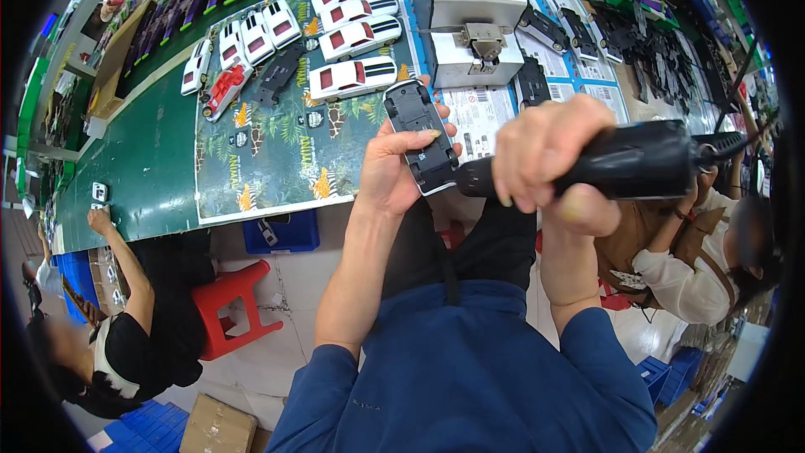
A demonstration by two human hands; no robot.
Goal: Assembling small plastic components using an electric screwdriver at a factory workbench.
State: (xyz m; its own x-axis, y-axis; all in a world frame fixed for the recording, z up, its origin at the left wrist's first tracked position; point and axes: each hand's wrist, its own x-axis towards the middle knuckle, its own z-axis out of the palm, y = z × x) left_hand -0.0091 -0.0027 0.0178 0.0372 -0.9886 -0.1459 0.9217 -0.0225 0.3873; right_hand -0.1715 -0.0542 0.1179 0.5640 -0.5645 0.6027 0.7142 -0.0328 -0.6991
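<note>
My left hand (387, 172) grips a white toy car (412, 113) turned underside up, its black chassis plate facing me and the thumb laid across it. In my right hand (549, 151) is a black electric screwdriver (646, 159), held level with its cord trailing off to the right. Its narrow end meets or nearly meets the near end of the car; the exact contact is too small to tell. Beyond my left hand, several white toy cars with black stripes (352, 77) stand on the printed sheet, along with a red car (225, 91) and a black chassis (281, 74).
A grey metal machine (470, 13) stands just past my hands. Black car bases (579, 32) and a pile of black parts (679, 67) lie to its right. Co-workers sit at left and right. A red stool (239, 306) and a blue bin (283, 235) are below the table edge.
</note>
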